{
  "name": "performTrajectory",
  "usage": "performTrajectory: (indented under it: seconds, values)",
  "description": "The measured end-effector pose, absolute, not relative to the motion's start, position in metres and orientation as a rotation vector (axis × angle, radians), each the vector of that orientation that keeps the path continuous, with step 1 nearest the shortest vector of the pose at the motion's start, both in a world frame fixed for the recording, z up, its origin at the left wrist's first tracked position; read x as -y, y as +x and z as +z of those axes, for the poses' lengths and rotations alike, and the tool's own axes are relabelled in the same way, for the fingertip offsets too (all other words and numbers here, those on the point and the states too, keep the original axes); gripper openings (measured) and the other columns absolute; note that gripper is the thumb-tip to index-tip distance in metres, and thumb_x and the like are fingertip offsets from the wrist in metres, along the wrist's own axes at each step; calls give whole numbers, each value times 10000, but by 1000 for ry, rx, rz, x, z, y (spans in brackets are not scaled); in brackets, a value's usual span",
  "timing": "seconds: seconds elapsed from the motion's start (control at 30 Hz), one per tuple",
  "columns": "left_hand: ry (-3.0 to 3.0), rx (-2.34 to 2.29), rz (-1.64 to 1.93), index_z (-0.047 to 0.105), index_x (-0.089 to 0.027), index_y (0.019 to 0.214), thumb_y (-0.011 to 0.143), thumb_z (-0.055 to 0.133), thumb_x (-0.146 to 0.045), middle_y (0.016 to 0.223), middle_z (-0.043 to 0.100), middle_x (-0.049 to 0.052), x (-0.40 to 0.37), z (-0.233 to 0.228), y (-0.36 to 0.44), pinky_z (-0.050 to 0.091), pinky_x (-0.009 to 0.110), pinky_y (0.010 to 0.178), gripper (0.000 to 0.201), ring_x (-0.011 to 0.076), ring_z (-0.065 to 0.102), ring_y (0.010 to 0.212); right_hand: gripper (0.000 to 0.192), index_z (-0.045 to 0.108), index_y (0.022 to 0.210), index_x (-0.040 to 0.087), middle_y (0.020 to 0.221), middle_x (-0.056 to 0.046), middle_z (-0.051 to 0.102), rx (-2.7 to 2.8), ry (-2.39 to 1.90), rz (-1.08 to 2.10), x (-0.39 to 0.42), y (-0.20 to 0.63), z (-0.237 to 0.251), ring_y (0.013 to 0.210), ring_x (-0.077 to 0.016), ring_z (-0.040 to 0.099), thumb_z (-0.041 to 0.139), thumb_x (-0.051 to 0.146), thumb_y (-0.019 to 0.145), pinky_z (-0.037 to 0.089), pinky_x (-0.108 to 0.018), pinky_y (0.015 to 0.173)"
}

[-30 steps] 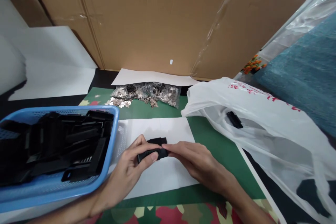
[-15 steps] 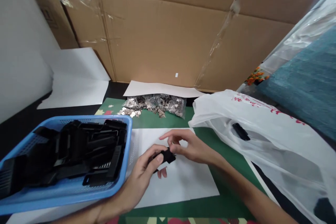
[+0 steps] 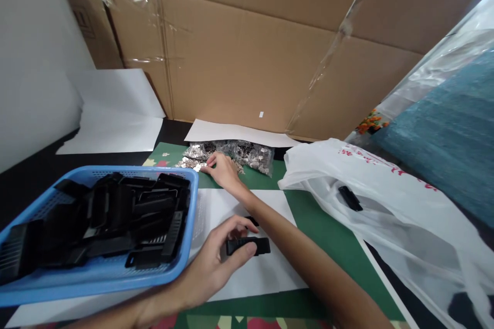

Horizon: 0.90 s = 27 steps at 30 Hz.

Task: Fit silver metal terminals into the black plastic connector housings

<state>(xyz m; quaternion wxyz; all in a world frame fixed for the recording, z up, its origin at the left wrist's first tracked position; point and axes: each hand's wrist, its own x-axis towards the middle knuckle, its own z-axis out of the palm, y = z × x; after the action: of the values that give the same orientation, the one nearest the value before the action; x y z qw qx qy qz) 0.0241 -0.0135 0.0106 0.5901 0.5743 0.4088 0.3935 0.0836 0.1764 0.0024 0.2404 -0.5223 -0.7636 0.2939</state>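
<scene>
My left hand (image 3: 218, 254) is closed on a black plastic part (image 3: 262, 245), held low over a white sheet of paper (image 3: 283, 272). Behind it, at the fingertips, shows another dark piece (image 3: 252, 220), partly covered by the fingers and my right forearm; whether it is separate I cannot tell. My right hand (image 3: 224, 168) reaches to the back, thumb and forefinger bent together at the edge of a pile of small shiny metal pieces (image 3: 187, 163). Whatever lies between those fingertips is too small to make out. Clear plastic bags (image 3: 260, 158) of such pieces lie just behind.
On the left a blue basket (image 3: 193, 205) holds several black plastic parts (image 3: 116, 205). A white plastic bag (image 3: 386, 175) lies open on the right with a black part (image 3: 350, 198) inside. A cardboard wall (image 3: 247, 61) closes off the back.
My right hand has left the black part and moved back and left to the metal pieces. My left hand still holds the black part, now turned lengthwise and slightly lower.
</scene>
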Motion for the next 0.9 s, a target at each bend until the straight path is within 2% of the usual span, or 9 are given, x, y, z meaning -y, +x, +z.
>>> performTrajectory:
  seconds: [0.17, 0.3, 0.37, 0.53, 0.63, 0.73, 0.83, 0.9]
  values:
    - [1376, -945, 926, 674, -246, 1163, 1001, 613, -488, 1042, 611, 52, 13, 11, 24, 439, 316, 899, 298, 217, 571, 1011, 207, 685, 927, 180, 860, -17, 765, 2085, -1427, 926, -172, 97, 10, 824, -180, 681, 843, 211, 797, 449, -265, 705]
    - [1392, -937, 922, 679, -241, 1157, 1016, 591, -470, 1025, 614, 51, 12, 11, 24, 448, 306, 895, 283, 213, 586, 1001, 83, 733, 874, 172, 795, -7, 737, 2124, -1313, 983, -159, 122, 20, 696, -141, 649, 733, 247, 910, 450, -252, 664]
    - [1414, -944, 934, 681, -237, 1141, 1010, 605, -460, 1019, 620, 52, 11, 10, 25, 448, 305, 900, 270, 212, 594, 998, 146, 750, 842, 175, 757, 2, 710, 2139, -1251, 988, -147, 142, 26, 660, -126, 618, 692, 258, 947, 447, -253, 665]
    - [1444, -1054, 1010, 714, -244, 1111, 943, 712, -372, 1029, 626, 50, 11, 5, 31, 472, 298, 880, 211, 213, 607, 1004, 252, 760, 812, 174, 783, -5, 698, 2067, -1117, 1054, -103, 208, 45, 691, -126, 581, 755, 401, 920, 437, -249, 642]
    - [1392, -1103, 1049, 693, -246, 1150, 893, 769, -321, 1035, 632, 41, 10, 1, 33, 486, 296, 876, 279, 207, 613, 1003, 273, 755, 857, 167, 802, -17, 707, 1918, -1048, 1249, -78, 240, 48, 654, -122, 620, 756, 433, 921, 508, -250, 632]
    - [1336, -1056, 1084, 670, -228, 1083, 862, 806, -323, 1011, 629, 31, 8, -1, 34, 503, 282, 835, 276, 191, 628, 964, 248, 760, 934, 161, 818, -34, 732, 1785, -1007, 1388, -60, 257, 45, 677, -144, 702, 771, 408, 920, 578, -271, 675]
    - [1326, -1012, 1092, 684, -209, 995, 821, 845, -318, 1024, 643, 42, 7, -1, 34, 526, 280, 822, 261, 191, 647, 956, 198, 764, 982, 168, 846, -43, 765, 1798, -975, 1403, -47, 260, 45, 704, -162, 742, 765, 360, 934, 597, -282, 691]
    - [1264, -984, 1093, 697, -199, 986, 784, 878, -315, 1079, 680, 66, 6, 2, 34, 548, 316, 885, 295, 219, 673, 1007, 153, 775, 990, 179, 866, -44, 776, 1873, -955, 1348, -41, 258, 47, 737, -164, 743, 748, 324, 948, 596, -284, 714]
